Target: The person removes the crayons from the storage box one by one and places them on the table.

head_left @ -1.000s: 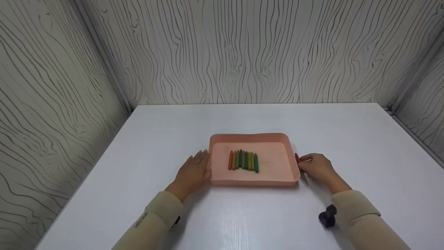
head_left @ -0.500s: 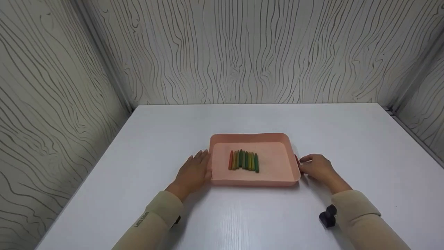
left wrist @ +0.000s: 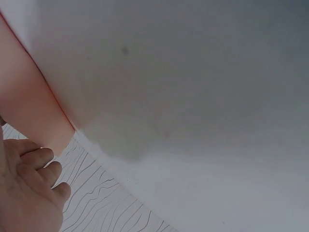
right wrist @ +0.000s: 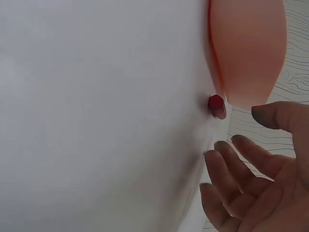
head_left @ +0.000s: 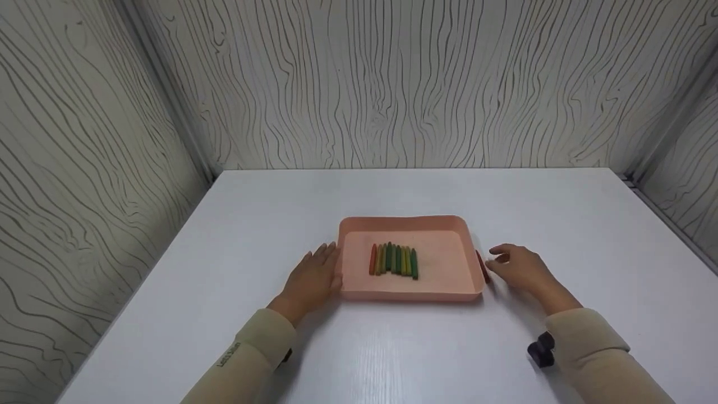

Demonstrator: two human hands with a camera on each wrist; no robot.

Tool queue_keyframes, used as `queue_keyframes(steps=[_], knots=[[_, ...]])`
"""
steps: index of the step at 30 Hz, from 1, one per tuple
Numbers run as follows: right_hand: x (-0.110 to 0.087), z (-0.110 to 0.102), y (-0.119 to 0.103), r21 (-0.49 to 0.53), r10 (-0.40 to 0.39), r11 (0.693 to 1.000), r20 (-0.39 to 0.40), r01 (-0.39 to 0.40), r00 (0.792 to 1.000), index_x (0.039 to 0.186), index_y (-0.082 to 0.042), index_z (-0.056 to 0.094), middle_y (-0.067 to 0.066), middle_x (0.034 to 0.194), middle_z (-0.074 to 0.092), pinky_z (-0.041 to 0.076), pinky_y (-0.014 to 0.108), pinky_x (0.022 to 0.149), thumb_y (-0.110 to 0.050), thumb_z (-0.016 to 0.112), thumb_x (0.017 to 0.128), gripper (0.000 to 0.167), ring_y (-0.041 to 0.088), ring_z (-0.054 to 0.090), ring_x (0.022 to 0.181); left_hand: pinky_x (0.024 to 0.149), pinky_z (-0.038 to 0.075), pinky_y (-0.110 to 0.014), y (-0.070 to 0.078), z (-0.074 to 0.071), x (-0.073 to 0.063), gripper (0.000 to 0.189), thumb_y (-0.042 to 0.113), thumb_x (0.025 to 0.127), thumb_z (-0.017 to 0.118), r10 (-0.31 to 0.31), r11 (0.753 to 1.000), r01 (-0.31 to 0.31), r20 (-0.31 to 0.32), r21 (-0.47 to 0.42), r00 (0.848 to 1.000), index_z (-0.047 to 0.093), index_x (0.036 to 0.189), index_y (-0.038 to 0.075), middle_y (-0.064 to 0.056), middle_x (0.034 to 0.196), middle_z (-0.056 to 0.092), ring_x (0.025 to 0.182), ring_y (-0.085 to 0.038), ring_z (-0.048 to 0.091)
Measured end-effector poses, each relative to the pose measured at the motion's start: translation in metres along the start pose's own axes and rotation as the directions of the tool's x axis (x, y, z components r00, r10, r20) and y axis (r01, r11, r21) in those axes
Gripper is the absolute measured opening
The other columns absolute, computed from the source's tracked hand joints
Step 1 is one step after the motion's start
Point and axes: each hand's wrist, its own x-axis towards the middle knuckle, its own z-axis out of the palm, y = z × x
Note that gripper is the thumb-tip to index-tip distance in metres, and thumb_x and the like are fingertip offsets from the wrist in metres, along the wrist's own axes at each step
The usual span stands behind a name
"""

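Note:
A shallow pink tray (head_left: 443, 264) sits on the white table, holding a side-by-side row of several crayons (head_left: 394, 260) in orange-red, yellow and green tones. My left hand (head_left: 311, 278) lies against the tray's left wall with its fingers fairly straight. Outside the right wall, along its foot, a red crayon (head_left: 483, 268) rests on the table; the right wrist view shows its six-sided end (right wrist: 216, 102) toward the camera. Just right of it is my right hand (head_left: 519, 269), its thumb and fingers parted with nothing between them.
The white table (head_left: 392, 353) extends around the tray on every side. Wood-grain-patterned panels (head_left: 387, 84) stand at the back and along both sides. A small black device (head_left: 542, 349) is strapped under the right sleeve (head_left: 589, 336).
My right hand has let go of the red crayon, which now lies flat along the tray's right side, and has drawn back slightly to the right. The left hand stays in place.

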Motion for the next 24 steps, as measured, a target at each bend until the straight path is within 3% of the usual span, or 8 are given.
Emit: queue_keyframes(steps=[10,15,24], knots=[[-0.001,-0.002,0.005,-0.233,-0.086,0.970,-0.073,0.067,0.994,0.133,-0.002,0.052,0.029,0.127,0.052,0.038,0.068,0.077,-0.043,0.053,0.092,0.058,0.052,0.048,0.112,0.110,0.025,-0.047,0.000,0.000,-0.002,0.053,0.024,0.098,0.044,0.019,1.000,-0.019,-0.024,-0.001,1.000,0.038,0.142,-0.004,-0.018,0.147,0.037,0.137,-0.032,0.032],[0.000,-0.005,0.005,-0.275,-0.098,0.959,-0.116,0.063,0.988,0.137,-0.004,0.049,0.028,0.134,0.048,0.032,0.071,0.082,-0.052,0.050,0.091,0.067,0.053,0.043,0.115,0.110,0.027,-0.047,-0.001,0.000,-0.002,0.052,0.024,0.098,0.044,0.030,1.000,-0.029,-0.042,0.012,0.999,0.040,0.141,-0.005,-0.018,0.146,0.039,0.136,-0.033,0.033],[0.001,-0.019,-0.004,-0.309,-0.087,0.950,-0.155,0.035,0.984,0.141,-0.003,0.042,0.032,0.139,0.039,0.022,0.075,0.088,-0.067,0.042,0.088,0.083,0.055,0.034,0.121,0.111,0.026,-0.045,0.000,0.002,0.001,0.054,0.026,0.097,0.043,-0.001,1.000,0.001,-0.013,0.025,1.000,0.038,0.143,-0.003,-0.015,0.148,0.038,0.137,-0.029,0.031]])
